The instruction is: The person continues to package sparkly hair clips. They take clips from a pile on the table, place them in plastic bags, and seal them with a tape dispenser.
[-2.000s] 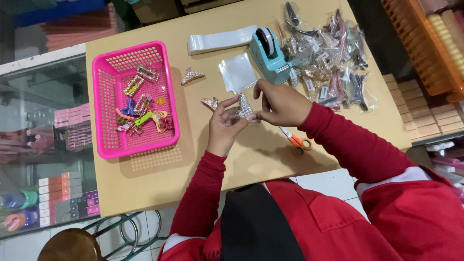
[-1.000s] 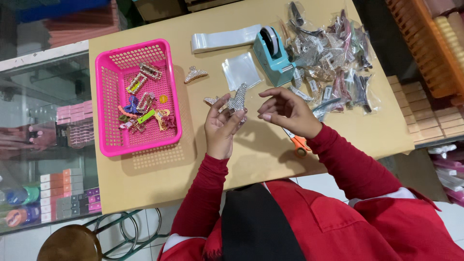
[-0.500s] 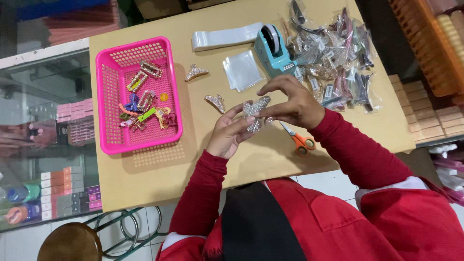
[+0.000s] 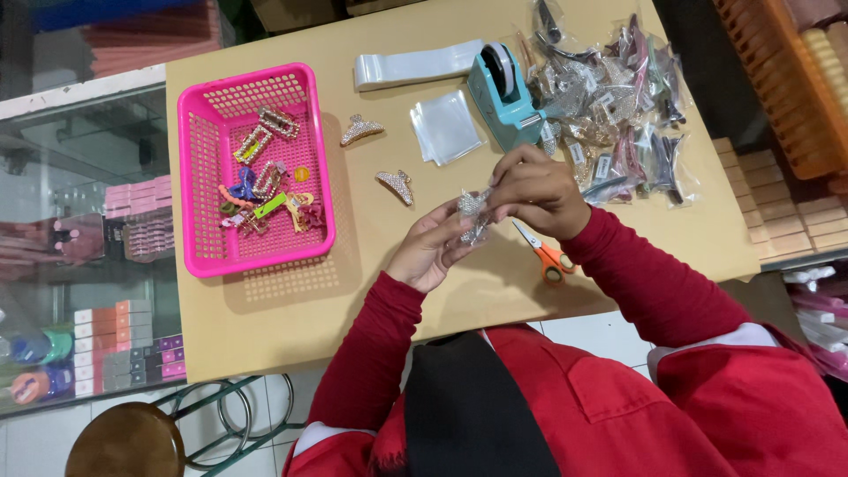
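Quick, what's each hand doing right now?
Left hand: holding the sparkly hair clip in clear bag.
Right hand: pinching the same bag's top.

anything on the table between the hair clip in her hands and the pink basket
Nothing blocks it. The sparkly hair clip is held by both the left hand and right hand. Toward the pink basket only a small claw clip lies flat on the table.

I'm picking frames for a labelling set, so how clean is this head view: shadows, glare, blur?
Head view: even overhead light; the pink basket casts a soft grid shadow on the table. Small glints on the bagged hair clips and the clear sleeve. The sparkly clip between left hand and right hand is slightly soft; table edges bow from the wide lens.
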